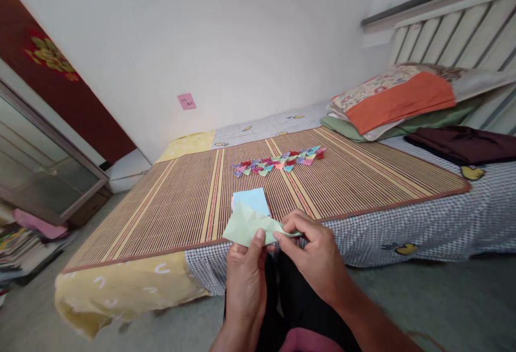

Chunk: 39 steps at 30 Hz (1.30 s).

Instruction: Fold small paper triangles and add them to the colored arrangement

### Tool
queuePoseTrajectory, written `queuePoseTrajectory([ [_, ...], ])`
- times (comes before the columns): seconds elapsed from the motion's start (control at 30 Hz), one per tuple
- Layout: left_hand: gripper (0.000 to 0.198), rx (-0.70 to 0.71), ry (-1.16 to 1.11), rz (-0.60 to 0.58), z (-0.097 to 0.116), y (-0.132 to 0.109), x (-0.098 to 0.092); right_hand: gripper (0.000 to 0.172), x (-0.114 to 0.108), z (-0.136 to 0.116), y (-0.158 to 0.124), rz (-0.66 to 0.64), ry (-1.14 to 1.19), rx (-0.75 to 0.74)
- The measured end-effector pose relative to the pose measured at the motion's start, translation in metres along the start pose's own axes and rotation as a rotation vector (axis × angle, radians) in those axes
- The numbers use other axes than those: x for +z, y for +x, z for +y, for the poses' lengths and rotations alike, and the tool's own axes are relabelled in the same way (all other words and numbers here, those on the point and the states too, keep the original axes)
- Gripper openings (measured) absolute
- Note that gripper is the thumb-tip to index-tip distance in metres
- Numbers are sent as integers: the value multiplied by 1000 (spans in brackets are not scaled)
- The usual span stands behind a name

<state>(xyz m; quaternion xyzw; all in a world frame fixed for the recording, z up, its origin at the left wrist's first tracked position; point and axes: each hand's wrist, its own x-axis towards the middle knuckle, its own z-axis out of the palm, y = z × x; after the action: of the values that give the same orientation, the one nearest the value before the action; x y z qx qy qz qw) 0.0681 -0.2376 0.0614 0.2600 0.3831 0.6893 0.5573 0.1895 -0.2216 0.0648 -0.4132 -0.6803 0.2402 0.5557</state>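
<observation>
A pale green sheet of origami paper, partly folded and creased, is held up between both hands over the bed's front edge. My left hand is closed on its lower edge, thumb on top. At its right end, my right hand pinches the paper between thumb and fingers. Just behind lies a stack of paper squares, light blue on top, partly hidden by the green sheet. Farther back, several small folded paper pieces in many colours lie in rows on the mat.
A striped bamboo mat covers the bed. Folded bedding and a dark maroon cloth lie at the right. A radiator stands behind them. A pink note is on the wall; books are piled at the left.
</observation>
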Motion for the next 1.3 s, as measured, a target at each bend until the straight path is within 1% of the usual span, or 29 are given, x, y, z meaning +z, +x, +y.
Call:
queuePoseTrajectory([
  [0.17, 30, 26, 35, -16, -2, -1, -1, 25, -1, 1, 1, -7, 7, 20],
  [0.3, 25, 16, 52, -31, -3, 1, -2, 24, -1, 1, 1, -6, 16, 41],
  [0.4, 23, 32, 45, 17, -1, 2, -3, 20, -2, 3, 1, -4, 58, 85],
  [0.5, 28, 68, 30, 86, 1, 5, -3, 18, -2, 7, -2, -32, 169, 182],
  [0.63, 31, 89, 14, 113, 1, 9, -7, 18, -2, 15, -7, -49, 319, 275],
  [0.7, 31, 95, 19, 124, 1, 10, -9, 16, -4, 19, -7, -50, 337, 297],
  [0.77, 33, 115, 46, 145, 2, 10, -10, 8, -7, 19, -4, -48, 312, 296],
  [0.8, 32, 127, 79, 150, 3, 9, -10, 8, -8, 18, -2, -47, 291, 281],
  [0.83, 31, 139, 128, 148, 4, 7, -10, 15, -10, 16, 1, -55, 264, 258],
  [0.87, 28, 152, 189, 140, 5, 5, -9, 22, -11, 13, 4, -60, 239, 223],
  [0.9, 25, 166, 257, 122, 6, 3, -9, 23, -12, 9, 7, -80, 213, 185],
  [0.93, 23, 182, 318, 97, 7, 1, -9, 20, -12, 6, 10, -110, 176, 154],
  [0.97, 21, 195, 372, 73, 7, -1, -9, 12, -11, 3, 12, -129, 143, 115],
  [1.0, 20, 205, 406, 54, 7, -2, -9, 8, -10, 0, 13, -139, 120, 76],
  [1.03, 20, 211, 415, 41, 6, -3, -9, 14, -8, -1, 13, -119, 111, 50],
  [1.1, 21, 183, 382, 6, 4, -2, -9, 22, -3, -2, 12, -59, 115, 28],
  [1.17, 23, 113, 315, -54, 1, 0, -9, 21, 1, 0, 9, -5, 136, 46],
  [1.23, 25, 54, 261, -106, -1, 2, -10, 20, 4, 2, 6, 15, 150, 70],
  [1.3, 25, 35, 239, -114, -2, 3, -12, 20, 4, 4, 5, 22, 155, 79],
])
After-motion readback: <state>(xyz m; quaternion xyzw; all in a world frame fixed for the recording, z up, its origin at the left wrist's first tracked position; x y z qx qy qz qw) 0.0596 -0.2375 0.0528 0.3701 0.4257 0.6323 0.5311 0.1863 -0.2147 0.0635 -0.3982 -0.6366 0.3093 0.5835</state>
